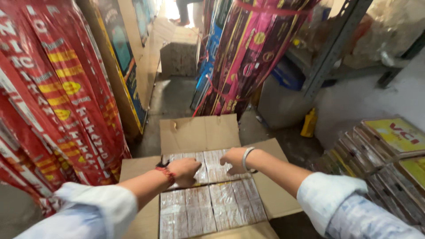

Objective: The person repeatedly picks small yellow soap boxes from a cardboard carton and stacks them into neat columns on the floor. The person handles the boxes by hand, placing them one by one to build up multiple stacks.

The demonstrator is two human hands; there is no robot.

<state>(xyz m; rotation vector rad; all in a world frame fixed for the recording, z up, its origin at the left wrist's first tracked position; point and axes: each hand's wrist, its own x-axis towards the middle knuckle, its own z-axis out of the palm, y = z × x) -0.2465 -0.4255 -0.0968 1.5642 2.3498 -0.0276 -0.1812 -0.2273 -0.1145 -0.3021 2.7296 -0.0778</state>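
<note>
A: What stands around the person, biggest first?

B: Tall red rolls [53, 102] fill the left side. A magenta and brown bundle [252, 53] tied with red cord leans at top centre, with a metal rack [336, 44] to its right. A stack of flat yellow-topped packs [380, 155] sits at the right edge.

A: And in the middle?

B: An open carton [199, 132] stands on the grey floor [177, 97], its flaps spread to all four sides. It is filled with clear-wrapped packets [221, 206] lying flat in rows, level with the rim.

A: Where are the hands?

B: Both reach into the far row of packets. The left hand [183, 170], with a red thread on its wrist, rests curled on a packet at the far left. The right hand [233, 157], with a white bangle, lies on a packet at the far middle.

A: Are the fingers gripping?

B: They bend down onto the packets and touch them, but whether they clench a packet or only press on it cannot be told.

A: Anything small?

B: A yellow bottle [309, 123] stands on the floor by the wall, well apart from the carton.
</note>
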